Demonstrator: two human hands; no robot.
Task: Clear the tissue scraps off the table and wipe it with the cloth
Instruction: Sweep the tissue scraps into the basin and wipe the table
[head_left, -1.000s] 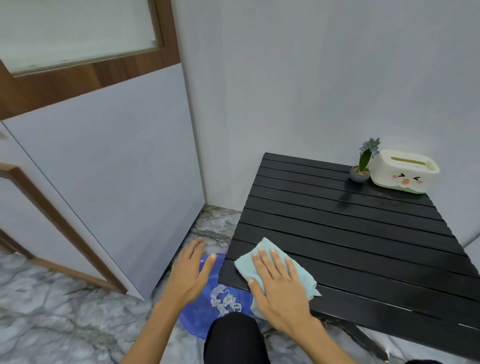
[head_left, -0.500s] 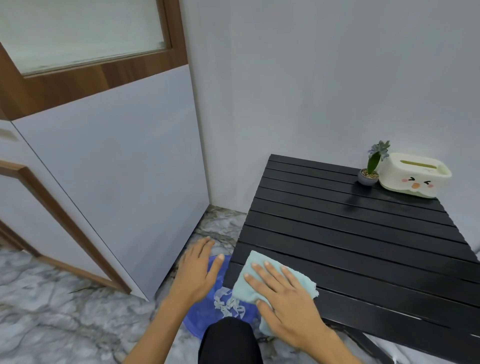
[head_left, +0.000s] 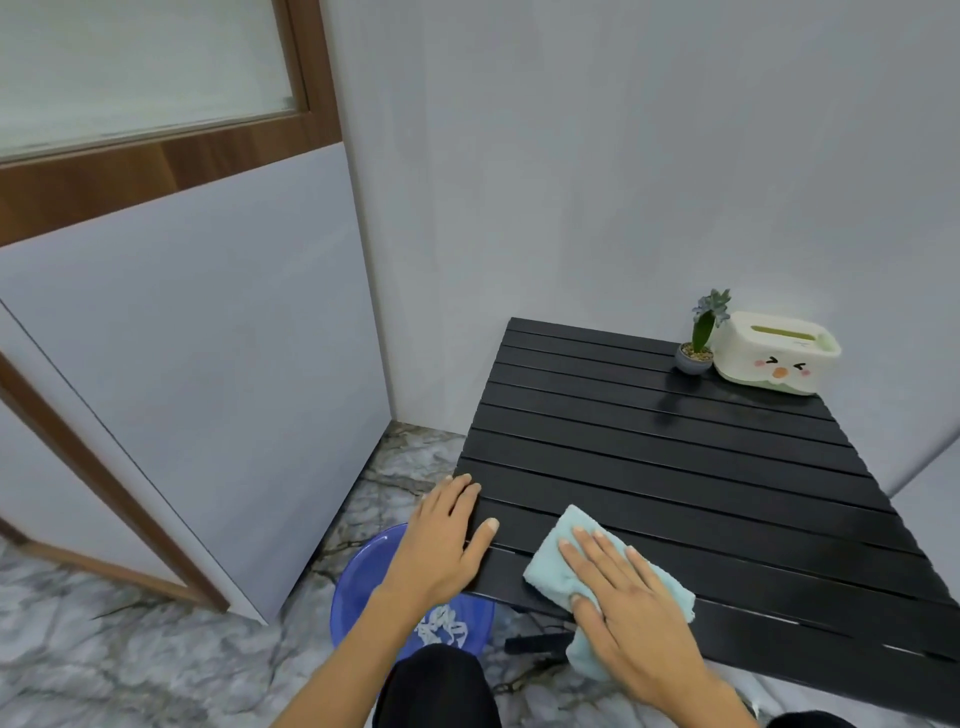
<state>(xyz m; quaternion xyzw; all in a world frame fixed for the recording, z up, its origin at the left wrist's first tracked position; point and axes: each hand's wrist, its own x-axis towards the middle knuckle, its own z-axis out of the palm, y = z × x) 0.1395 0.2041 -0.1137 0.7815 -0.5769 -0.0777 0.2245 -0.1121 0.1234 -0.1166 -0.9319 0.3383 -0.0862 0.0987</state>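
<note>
The right hand (head_left: 618, 597) lies flat, fingers spread, on the soft, light cloth (head_left: 571, 561) at the table's (head_left: 701, 467) near left corner, where palm pressure probably grips better than pinching, while the left hand (head_left: 441, 540) rests open on the edge.

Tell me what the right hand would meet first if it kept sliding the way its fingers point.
Nothing soon: the right hand on the cloth points up-left over bare table slats, so probably the far-left edge.
</note>
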